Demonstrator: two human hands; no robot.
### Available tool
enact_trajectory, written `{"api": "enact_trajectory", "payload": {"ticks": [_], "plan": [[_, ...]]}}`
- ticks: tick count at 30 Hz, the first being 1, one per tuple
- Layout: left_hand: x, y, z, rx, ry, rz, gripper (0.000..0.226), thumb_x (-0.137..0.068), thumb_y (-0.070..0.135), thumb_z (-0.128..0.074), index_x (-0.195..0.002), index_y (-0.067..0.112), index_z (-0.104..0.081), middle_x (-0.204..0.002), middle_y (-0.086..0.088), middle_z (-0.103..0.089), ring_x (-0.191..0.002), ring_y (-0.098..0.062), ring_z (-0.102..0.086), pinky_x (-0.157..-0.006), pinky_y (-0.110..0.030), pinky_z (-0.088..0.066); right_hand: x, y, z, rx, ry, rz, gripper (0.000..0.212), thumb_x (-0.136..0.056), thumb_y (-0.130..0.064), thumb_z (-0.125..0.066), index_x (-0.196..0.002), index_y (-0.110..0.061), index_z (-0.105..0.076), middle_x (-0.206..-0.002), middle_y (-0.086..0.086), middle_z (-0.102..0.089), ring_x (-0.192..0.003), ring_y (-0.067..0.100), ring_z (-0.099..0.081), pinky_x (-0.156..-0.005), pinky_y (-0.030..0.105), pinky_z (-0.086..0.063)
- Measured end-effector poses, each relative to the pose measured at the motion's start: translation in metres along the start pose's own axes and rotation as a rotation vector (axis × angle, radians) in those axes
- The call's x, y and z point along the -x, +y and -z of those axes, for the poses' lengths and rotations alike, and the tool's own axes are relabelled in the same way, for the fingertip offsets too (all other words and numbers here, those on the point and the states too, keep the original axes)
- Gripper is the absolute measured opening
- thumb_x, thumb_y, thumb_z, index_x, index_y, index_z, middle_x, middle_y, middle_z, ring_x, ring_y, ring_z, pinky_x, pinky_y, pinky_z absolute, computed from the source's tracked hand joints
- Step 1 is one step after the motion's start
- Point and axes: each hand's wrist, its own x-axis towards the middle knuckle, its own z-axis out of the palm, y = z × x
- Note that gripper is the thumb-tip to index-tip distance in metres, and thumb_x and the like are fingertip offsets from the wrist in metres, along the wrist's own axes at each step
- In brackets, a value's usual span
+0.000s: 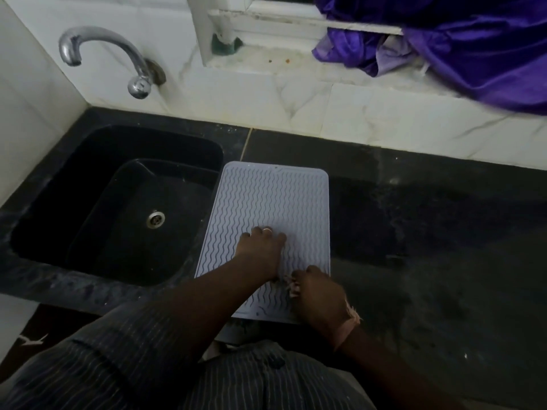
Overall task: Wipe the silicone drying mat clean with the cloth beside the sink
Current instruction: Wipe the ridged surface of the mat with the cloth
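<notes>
A pale grey silicone drying mat [275, 199] with wavy ridges lies on the black counter just right of the sink, its near edge at the counter's front. My left hand [262, 250] presses flat on the mat's middle, fingers spread, a ring on one finger. My right hand [318, 297] rests on the mat's near right corner, closed around a small pinkish cloth [293, 288]. Only frayed bits of the cloth show, by the fingers and at the wrist.
A black sink [118, 208] with a metal drain sits to the left, a chrome tap [103, 54] above it. The black counter [429, 232] stretches right, dusty and streaked. Purple fabric [458, 45] hangs over the window sill at the back right.
</notes>
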Motion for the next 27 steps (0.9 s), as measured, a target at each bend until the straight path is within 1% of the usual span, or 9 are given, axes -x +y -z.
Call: {"api": "enact_trajectory", "payload": {"ticks": [2,4,7,10,13,19,21,24,27], "plan": [[-0.008,-0.004,0.005,0.027,0.023,-0.009,0.115,-0.073,0.049,-0.086,-0.158,0.021,-0.015,-0.165,-0.019,-0.011,-0.151,-0.041,-0.016,-0.12,-0.056,-0.026,0.0,0.001,-0.001,-0.004,0.007,-0.003,0.022,-0.096,-0.034,-0.048,-0.101,-0.022,-0.066,-0.103,0.001,-0.058,-0.088,0.024,-0.066,-0.067,0.033,-0.049],[-0.018,-0.01,0.008,0.077,0.007,-0.029,0.128,-0.07,0.048,-0.088,-0.161,0.022,-0.001,-0.168,-0.016,0.007,-0.154,-0.042,-0.001,-0.123,-0.058,-0.016,0.0,0.003,-0.001,0.011,0.003,0.002,0.022,-0.096,-0.036,-0.049,-0.103,-0.024,-0.065,-0.103,-0.001,-0.056,-0.089,0.021,-0.065,-0.068,0.034,-0.052],[-0.029,-0.017,0.002,0.058,-0.088,-0.082,0.141,-0.067,0.051,-0.089,-0.161,0.024,0.013,-0.167,-0.013,0.022,-0.153,-0.043,0.014,-0.124,-0.06,-0.007,-0.001,0.006,-0.002,0.031,0.033,0.013,0.023,-0.097,-0.04,-0.049,-0.107,-0.027,-0.065,-0.105,-0.004,-0.056,-0.091,0.018,-0.063,-0.071,0.038,-0.057],[-0.033,-0.024,-0.008,0.056,-0.108,-0.111,0.143,-0.068,0.053,-0.087,-0.159,0.027,0.019,-0.166,-0.01,0.026,-0.152,-0.041,0.019,-0.124,-0.059,-0.004,-0.01,0.006,-0.002,0.07,0.075,0.014,0.022,-0.096,-0.039,-0.051,-0.108,-0.026,-0.065,-0.107,-0.003,-0.057,-0.093,0.019,-0.063,-0.069,0.038,-0.057],[-0.034,-0.027,-0.01,0.056,-0.09,-0.122,0.14,-0.07,0.053,-0.086,-0.16,0.027,0.018,-0.167,-0.009,0.024,-0.153,-0.04,0.018,-0.124,-0.057,-0.005,-0.033,0.007,0.005,0.064,0.157,0.014,0.018,-0.096,-0.035,-0.054,-0.1,-0.023,-0.067,-0.1,0.0,-0.058,-0.086,0.022,-0.064,-0.065,0.035,-0.054],[-0.035,-0.025,-0.01,0.024,-0.079,-0.111,0.144,-0.067,0.057,-0.086,-0.159,0.028,0.02,-0.167,-0.009,0.023,-0.153,-0.041,0.017,-0.124,-0.057,-0.007,-0.085,0.009,0.026,0.053,0.22,-0.025,0.029,-0.097,-0.042,-0.051,-0.102,-0.02,-0.069,-0.104,0.003,-0.06,-0.089,0.025,-0.064,-0.069,0.041,-0.058],[-0.036,-0.024,-0.011,0.004,-0.065,-0.105,0.145,-0.066,0.06,-0.086,-0.159,0.027,0.021,-0.166,-0.011,0.026,-0.152,-0.043,0.018,-0.124,-0.059,-0.005,-0.092,0.009,0.028,0.047,0.217,-0.043,0.029,-0.097,-0.042,-0.051,-0.103,-0.02,-0.068,-0.105,0.004,-0.06,-0.091,0.026,-0.064,-0.07,0.041,-0.057],[-0.038,-0.026,-0.013,0.018,-0.046,-0.077,0.152,-0.061,0.062,-0.087,-0.157,0.027,0.025,-0.16,-0.017,0.037,-0.148,-0.046,0.028,-0.122,-0.063,0.003,-0.085,0.008,0.03,0.018,0.189,-0.047,0.029,-0.098,-0.042,-0.05,-0.104,-0.02,-0.068,-0.105,0.004,-0.06,-0.09,0.025,-0.064,-0.071,0.04,-0.057],[-0.045,-0.033,-0.011,0.074,-0.092,-0.084,0.159,-0.057,0.063,-0.089,-0.155,0.027,0.03,-0.156,-0.018,0.043,-0.143,-0.048,0.035,-0.12,-0.065,0.009,-0.067,0.006,0.028,0.002,0.121,-0.039,0.025,-0.099,-0.038,-0.05,-0.1,-0.021,-0.068,-0.102,0.003,-0.06,-0.087,0.023,-0.065,-0.074,0.039,-0.057]]}}
